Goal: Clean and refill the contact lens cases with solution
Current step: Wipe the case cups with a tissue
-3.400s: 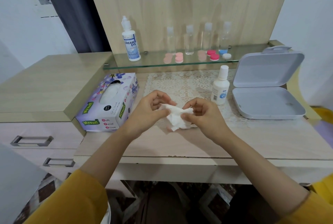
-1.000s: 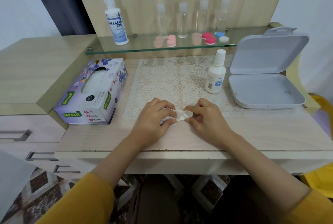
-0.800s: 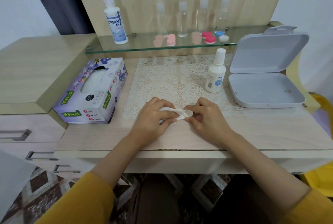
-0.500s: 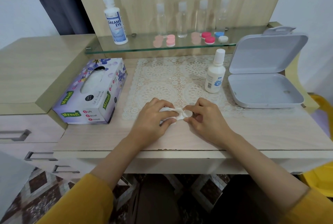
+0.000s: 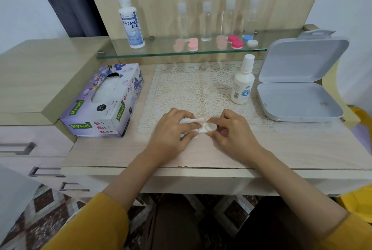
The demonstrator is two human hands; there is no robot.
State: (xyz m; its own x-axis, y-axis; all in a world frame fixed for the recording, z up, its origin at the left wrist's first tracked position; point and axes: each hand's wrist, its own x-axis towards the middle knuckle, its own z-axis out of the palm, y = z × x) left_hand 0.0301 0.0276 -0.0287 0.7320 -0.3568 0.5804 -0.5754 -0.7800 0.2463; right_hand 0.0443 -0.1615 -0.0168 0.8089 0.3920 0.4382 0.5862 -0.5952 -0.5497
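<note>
A white contact lens case (image 5: 210, 127) lies low over the front edge of the lace mat (image 5: 201, 88), one open well showing. My right hand (image 5: 233, 135) pinches its right end. My left hand (image 5: 173, 135) grips a crumpled white tissue (image 5: 190, 122) and presses it onto the case's left well, which is hidden. A small white solution bottle (image 5: 242, 83) stands capped at the mat's right. On the glass shelf (image 5: 161, 53) are a tall Dream Eye bottle (image 5: 130, 20) and several pink, red, blue and white lens cases (image 5: 234, 41).
A purple tissue box (image 5: 104, 100) sits left of the mat. An open grey hinged box (image 5: 300, 96) stands at the right. Several clear small bottles (image 5: 206, 21) line the shelf's back. Drawers with metal handles (image 5: 18, 147) are at lower left.
Since 3.4 s ago my hands have come down from mid-air to the table, and the case's right well now shows. Over the last second they have barely moved.
</note>
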